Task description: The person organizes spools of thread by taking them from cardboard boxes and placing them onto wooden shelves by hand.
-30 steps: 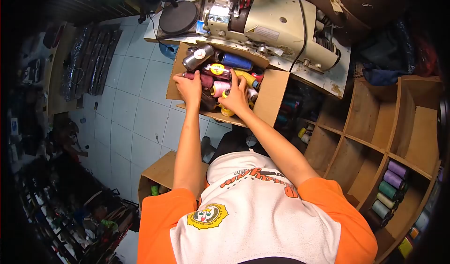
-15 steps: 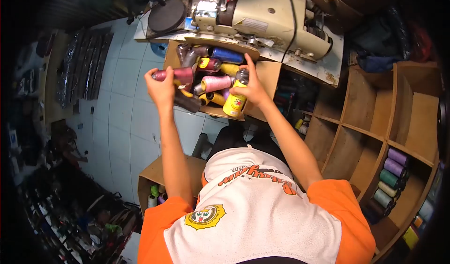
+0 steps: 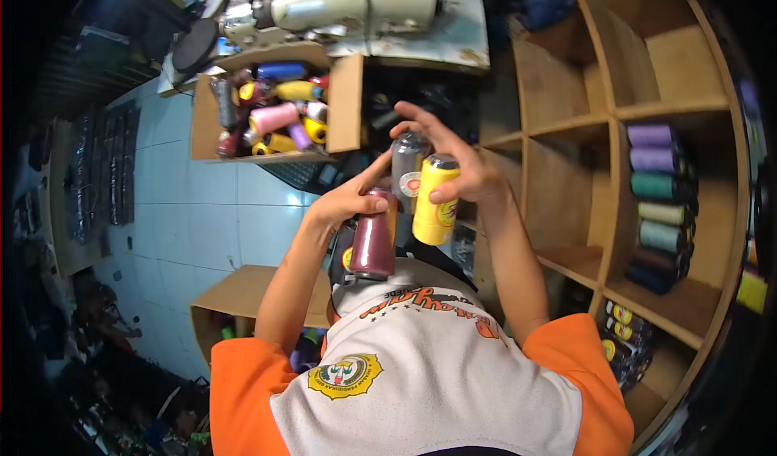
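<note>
My left hand [image 3: 346, 203] is closed around a maroon thread spool [image 3: 373, 241], held in front of my shirt. Part of another spool seems to show behind it, mostly hidden. In my right hand [image 3: 469, 173] are a yellow thread spool [image 3: 435, 213] and a dark grey thread spool [image 3: 408, 163] with a round label. The thumb presses on the yellow one. Both hands are close together, and the left fingertips reach to the grey spool. Left of them stands an open cardboard box [image 3: 346, 104] of mixed spools, among them a pink spool [image 3: 273, 118] and a blue spool [image 3: 282, 71].
A wooden shelf [image 3: 611, 156] with compartments rises on my right; one holds a row of spools, including a purple spool [image 3: 651, 136]. A sewing machine [image 3: 348, 7] sits on a table behind the box. Another cardboard box [image 3: 243, 294] stands low at my left.
Both hands have left the box and come together before my body, carrying the maroon, yellow and grey spools. The view has turned right towards the shelf.
</note>
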`<act>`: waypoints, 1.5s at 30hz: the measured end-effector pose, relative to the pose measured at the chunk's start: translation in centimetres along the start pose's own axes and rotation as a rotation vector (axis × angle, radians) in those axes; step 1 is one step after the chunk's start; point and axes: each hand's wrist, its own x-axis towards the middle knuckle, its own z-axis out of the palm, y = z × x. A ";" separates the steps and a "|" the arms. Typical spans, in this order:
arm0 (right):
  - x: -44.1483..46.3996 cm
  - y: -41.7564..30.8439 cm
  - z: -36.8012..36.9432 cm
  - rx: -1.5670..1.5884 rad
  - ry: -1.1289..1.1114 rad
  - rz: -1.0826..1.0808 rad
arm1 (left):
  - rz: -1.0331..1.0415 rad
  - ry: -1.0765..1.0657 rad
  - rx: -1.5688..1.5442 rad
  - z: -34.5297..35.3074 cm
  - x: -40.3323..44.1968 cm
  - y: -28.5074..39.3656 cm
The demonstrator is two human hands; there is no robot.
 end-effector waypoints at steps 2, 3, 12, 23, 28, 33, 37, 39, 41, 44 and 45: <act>-5.5 1.2 0.4 0.078 0.006 0.056 | -0.083 -0.036 -0.063 4.2 0.9 -3.8; -8.1 1.9 0.5 0.120 0.019 0.075 | -0.131 -0.008 -0.068 6.3 1.1 -5.8; -28.3 9.0 1.9 0.394 0.560 -0.042 | -0.306 -0.004 -0.061 15.6 1.6 -18.9; -50.6 20.9 1.9 0.569 1.548 0.172 | -0.117 0.259 -0.163 14.3 -1.3 -28.1; -57.8 20.3 -2.7 0.210 1.708 -0.040 | -0.293 0.251 -0.166 16.5 -3.9 -33.7; -57.4 18.1 -9.1 -0.187 1.830 -0.135 | -0.406 0.226 -0.197 18.0 -6.9 -38.2; -58.0 15.8 -14.1 -1.559 1.567 0.227 | -0.537 0.153 -0.319 17.0 -9.3 -41.1; -59.3 15.0 -17.0 -2.060 1.380 0.325 | -0.535 0.169 -0.275 16.8 -10.1 -42.3; -60.7 14.4 -19.3 -2.086 1.315 0.495 | -0.595 0.218 -0.267 16.9 -10.7 -42.2; -61.8 14.7 -21.5 -2.164 1.242 0.646 | -0.612 0.237 -0.257 16.5 -11.4 -42.1; -62.0 14.8 -21.8 -2.192 1.215 0.687 | -0.607 0.242 -0.244 16.5 -11.6 -42.3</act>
